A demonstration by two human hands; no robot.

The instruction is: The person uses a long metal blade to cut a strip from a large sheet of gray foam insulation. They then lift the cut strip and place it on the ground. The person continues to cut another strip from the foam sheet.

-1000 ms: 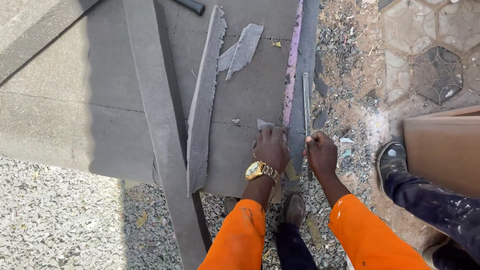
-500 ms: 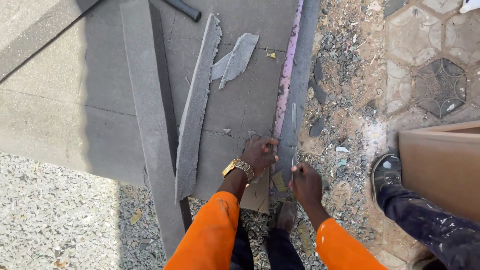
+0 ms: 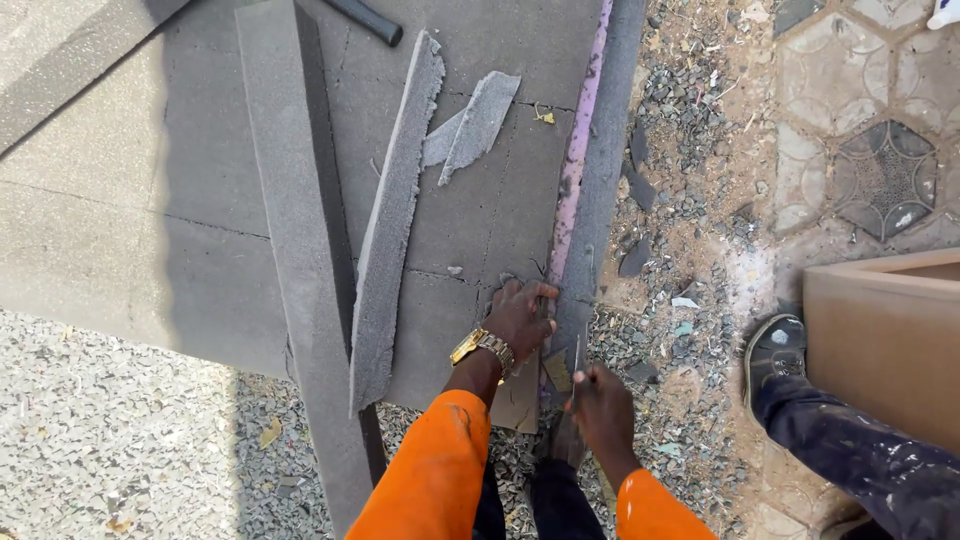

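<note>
Both arms, in orange sleeves, reach forward from the near edge. The left hand lies flat, fingers spread, pressing down. The right hand, nearer and just right, is closed in a fist.

Outdoor setting, hard daylight, sharp shadows. Ground at left: loose pale grey gravel. Centre right: sandy dirt strewn with dark stone chips. Far right: worn hexagonal paving tiles, beige and grey. A plain brown wooden box stands on the paving at the right edge.
</note>
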